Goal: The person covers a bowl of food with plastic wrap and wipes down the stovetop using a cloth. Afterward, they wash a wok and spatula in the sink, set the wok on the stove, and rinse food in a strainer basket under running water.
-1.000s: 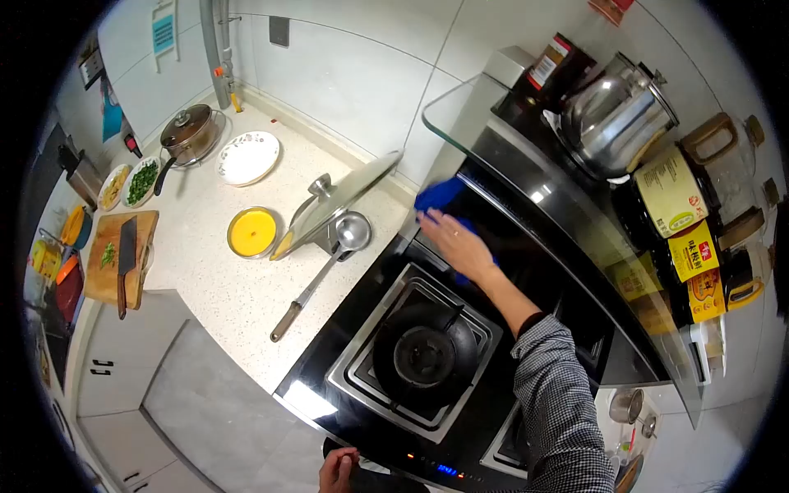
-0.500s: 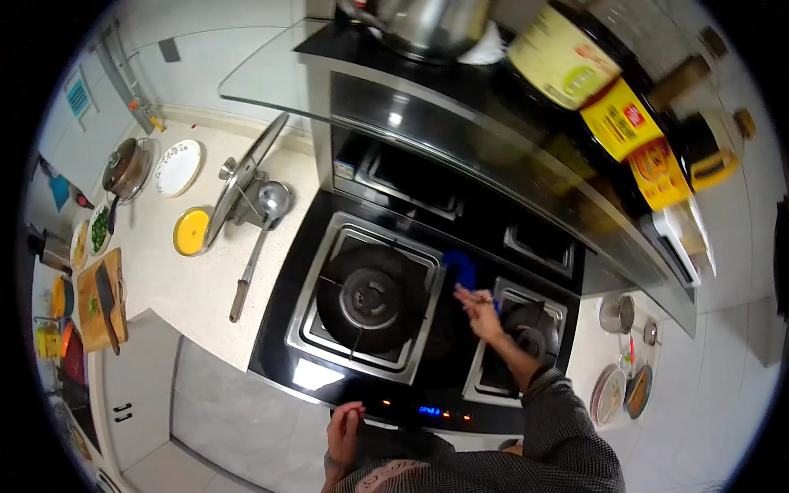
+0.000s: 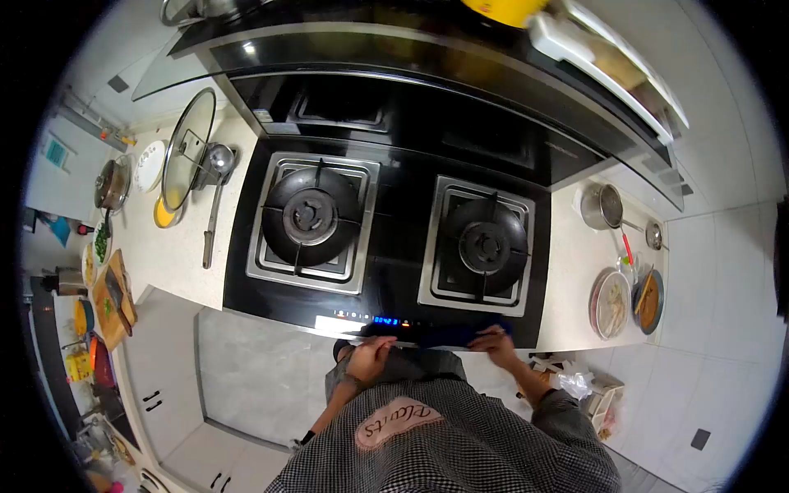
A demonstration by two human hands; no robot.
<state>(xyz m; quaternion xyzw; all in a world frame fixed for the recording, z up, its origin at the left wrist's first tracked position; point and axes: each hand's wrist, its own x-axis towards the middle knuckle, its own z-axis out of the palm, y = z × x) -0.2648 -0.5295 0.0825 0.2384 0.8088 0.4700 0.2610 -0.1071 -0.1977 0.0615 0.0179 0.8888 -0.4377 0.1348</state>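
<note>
A dark blue cloth (image 3: 450,335) lies along the front edge of the black glass stove (image 3: 393,246), right of the lit blue display. My right hand (image 3: 493,342) is closed on the cloth's right end. Near the same edge, left of the cloth, my left hand (image 3: 372,357) has its fingers drawn together; whether it pinches anything is too small to tell. Behind the hands are the left burner (image 3: 310,217) and the right burner (image 3: 486,248), with no pots on them.
On the left counter are a ladle (image 3: 212,223), a glass lid (image 3: 174,168) standing tilted, a yellow bowl (image 3: 164,215) and a cutting board (image 3: 109,308) with a knife. A saucepan (image 3: 602,206) and plates (image 3: 611,305) stand on the right counter.
My right hand and the blue cloth have come from between the burners to the stove's front edge. The camera view has turned and shifted, and my left hand now appears farther right.
</note>
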